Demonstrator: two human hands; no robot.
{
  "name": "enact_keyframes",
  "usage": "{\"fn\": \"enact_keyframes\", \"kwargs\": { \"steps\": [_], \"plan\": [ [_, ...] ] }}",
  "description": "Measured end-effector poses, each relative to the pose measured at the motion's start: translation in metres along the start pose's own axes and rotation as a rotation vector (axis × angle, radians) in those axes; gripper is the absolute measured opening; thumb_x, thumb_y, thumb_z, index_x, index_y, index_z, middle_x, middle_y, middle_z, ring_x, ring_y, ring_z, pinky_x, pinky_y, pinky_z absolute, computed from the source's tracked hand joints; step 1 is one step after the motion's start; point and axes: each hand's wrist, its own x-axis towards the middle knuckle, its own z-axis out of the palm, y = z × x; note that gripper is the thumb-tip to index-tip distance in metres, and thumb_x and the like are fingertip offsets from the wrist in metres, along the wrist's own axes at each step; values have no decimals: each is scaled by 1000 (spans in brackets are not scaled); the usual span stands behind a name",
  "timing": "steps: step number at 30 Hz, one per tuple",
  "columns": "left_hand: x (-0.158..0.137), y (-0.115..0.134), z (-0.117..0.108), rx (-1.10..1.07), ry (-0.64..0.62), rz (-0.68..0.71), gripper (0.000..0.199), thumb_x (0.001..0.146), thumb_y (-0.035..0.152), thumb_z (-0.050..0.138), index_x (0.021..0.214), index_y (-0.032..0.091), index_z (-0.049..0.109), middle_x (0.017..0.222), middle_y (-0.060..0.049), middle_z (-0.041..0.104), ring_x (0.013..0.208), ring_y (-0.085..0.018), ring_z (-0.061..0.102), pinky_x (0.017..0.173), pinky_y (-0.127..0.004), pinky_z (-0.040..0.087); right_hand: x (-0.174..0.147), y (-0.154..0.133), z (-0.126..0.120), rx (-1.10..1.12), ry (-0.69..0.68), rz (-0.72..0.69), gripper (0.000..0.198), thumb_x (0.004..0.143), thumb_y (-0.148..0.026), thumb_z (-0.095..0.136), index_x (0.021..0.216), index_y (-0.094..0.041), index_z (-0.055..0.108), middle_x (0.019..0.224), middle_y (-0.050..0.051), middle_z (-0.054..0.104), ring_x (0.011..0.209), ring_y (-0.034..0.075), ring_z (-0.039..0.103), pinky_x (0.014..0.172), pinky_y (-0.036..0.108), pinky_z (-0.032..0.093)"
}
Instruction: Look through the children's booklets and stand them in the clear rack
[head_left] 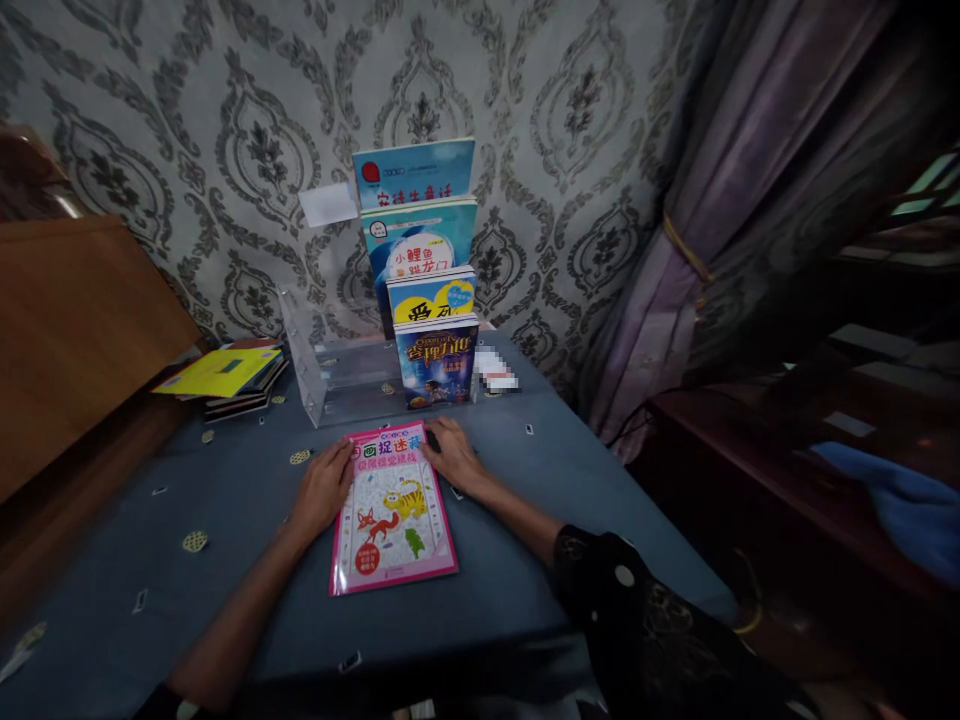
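A pink-bordered children's picture book [395,510], with a cartoon fox and a yellow striped cat on its cover, lies front side up on the table before me. My left hand [324,487] grips its upper left edge, the fingers partly hidden at the border. At the upper right corner, my right hand [455,456] has its fingers closed around the edge. Just beyond the book stands a clear acrylic book rack [352,375]. Its right side holds upright books in stepped rows, with a dark blue book [437,365] in front.
A pile of books topped by a yellow one [217,371] lies at the back left, beside a wooden panel [82,330]. The table's patterned blue-grey cloth [247,540] ends on the right near a tied purple curtain [660,310]. A white card [328,204] sticks out left of the upright books.
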Motion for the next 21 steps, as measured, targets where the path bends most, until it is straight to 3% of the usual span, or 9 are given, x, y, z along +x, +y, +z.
{"fn": "enact_keyframes", "kwargs": {
  "steps": [8,21],
  "plan": [
    [-1,-2,-1,-52,10,20,42,99,31,39,129,16,63,135,-13,65,122,-28,63,105,-48,51,-7,-4,-3,-86,-42,58,35,94,-24,55,126,-15,64,132,14,63,121,27,52,102,41,39],
    [-2,1,-5,-88,-55,53,49,99,37,38,135,12,59,143,-15,58,135,-28,54,111,-49,45,-7,-8,-8,-56,-84,48,35,93,-20,55,127,-16,63,124,13,68,118,26,55,99,38,39]
  ]
}}
